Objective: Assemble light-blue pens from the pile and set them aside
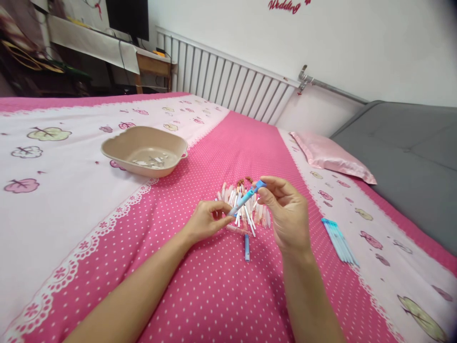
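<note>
My left hand (pixel 207 220) pinches the lower end of a slim pen (pixel 244 199), its barrel fading from pale to bright blue. My right hand (pixel 290 212) grips a blue pen cap (pixel 260 185) at the pen's upper end; I cannot tell whether it is fully seated. Below and behind my hands lies a loose pile of pink and clear pen parts with white sticks (pixel 251 220). Another blue cap-like tube (pixel 247 247) rests on the pink bedspread in front of the pile.
A beige basin (pixel 143 138) with small white and clear pieces inside stands to the left. On the right, several light-blue pens (pixel 339 242) lie side by side. A pink pillow (pixel 332 156) is by the grey headboard (pixel 403 147), and a white railing (pixel 228 66) borders the far side.
</note>
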Motion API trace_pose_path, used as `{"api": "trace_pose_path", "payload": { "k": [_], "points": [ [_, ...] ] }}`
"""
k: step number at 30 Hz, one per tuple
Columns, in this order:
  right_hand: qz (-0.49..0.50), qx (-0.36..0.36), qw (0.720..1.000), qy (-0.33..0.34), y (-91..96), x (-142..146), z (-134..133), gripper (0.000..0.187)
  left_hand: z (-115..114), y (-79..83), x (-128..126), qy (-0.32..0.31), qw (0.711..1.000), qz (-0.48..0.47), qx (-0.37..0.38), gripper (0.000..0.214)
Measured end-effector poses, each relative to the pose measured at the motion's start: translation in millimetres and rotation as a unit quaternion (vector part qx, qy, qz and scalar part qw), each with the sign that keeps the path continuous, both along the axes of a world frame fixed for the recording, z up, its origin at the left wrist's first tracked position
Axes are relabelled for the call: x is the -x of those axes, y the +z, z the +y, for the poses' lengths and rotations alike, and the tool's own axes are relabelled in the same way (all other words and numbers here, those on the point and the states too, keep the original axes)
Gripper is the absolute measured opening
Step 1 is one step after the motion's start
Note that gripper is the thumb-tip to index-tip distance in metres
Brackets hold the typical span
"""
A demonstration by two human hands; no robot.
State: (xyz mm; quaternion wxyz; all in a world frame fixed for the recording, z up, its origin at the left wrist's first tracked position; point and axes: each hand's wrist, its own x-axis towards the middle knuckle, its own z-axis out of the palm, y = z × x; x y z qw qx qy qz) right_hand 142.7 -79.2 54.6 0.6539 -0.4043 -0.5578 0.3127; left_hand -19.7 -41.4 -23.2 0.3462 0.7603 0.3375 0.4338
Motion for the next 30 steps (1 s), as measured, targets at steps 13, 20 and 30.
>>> {"api": "trace_pose_path", "payload": {
  "k": [13,20,30],
  "points": [
    [-0.014,0.010,1.000,0.007,-2.1,-0.1,1.5,0.018,-0.4,0.7,-0.6,-0.003,1.000,-0.008,0.004,0.016],
    [-0.085,0.011,0.995,-0.048,-2.7,-0.4,-0.3,0.019,-0.5,1.2,0.1,0.001,1.000,-0.012,0.017,0.018],
    [-0.139,-0.009,0.984,-0.107,-1.8,1.7,-4.6,0.022,-0.5,1.5,0.5,-0.004,1.000,-0.016,0.026,0.021]
  ]
}}
